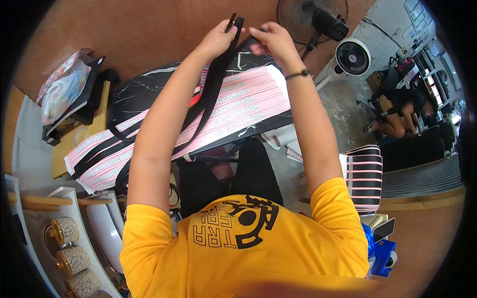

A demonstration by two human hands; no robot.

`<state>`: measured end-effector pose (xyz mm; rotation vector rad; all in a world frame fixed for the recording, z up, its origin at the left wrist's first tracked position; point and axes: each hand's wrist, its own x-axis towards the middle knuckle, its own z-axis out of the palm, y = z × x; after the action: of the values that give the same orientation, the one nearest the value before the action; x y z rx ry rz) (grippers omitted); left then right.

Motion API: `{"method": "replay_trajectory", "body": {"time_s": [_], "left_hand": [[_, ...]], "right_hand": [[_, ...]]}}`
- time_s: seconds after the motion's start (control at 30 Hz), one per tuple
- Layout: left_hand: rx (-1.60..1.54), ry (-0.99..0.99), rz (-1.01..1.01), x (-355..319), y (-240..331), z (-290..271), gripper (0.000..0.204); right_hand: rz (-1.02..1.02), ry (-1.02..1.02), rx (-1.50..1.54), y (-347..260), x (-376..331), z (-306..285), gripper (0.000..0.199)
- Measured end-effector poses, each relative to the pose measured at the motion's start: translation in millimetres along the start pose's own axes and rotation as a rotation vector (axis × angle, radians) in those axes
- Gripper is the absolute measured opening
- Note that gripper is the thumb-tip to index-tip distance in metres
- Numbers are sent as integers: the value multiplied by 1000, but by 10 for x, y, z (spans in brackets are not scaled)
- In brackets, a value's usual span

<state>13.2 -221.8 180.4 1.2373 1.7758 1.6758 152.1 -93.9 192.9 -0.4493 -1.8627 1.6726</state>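
Note:
Both my arms reach forward over the table. My left hand is closed around long black straps, whose cut ends stick up past the fingers. Beside it, my right hand pinches another black stretch of the strap, slightly blurred. From my hands the straps hang down in a loose bundle and trail to the left. Under them lies a long pink and white striped sheet with printed lettering. A small red patch shows among the straps.
The dark marble-patterned table stands against a brown wall. A black fan and a white fan are beyond it. A filled plastic bag sits at left, above patterned canisters. At right are a striped bundle and a bent-over person.

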Motion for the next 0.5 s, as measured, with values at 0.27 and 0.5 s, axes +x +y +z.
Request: {"method": "replay_trajectory", "body": {"time_s": [0.27,0.5], "left_hand": [[170,417,-32,69,230,-311,32],[466,691,163,267,-209,-480,27]], "right_hand": [[-134,-125,345,-239,169,588,40],[-177,-55,-85,203,183,1079,56]]}}
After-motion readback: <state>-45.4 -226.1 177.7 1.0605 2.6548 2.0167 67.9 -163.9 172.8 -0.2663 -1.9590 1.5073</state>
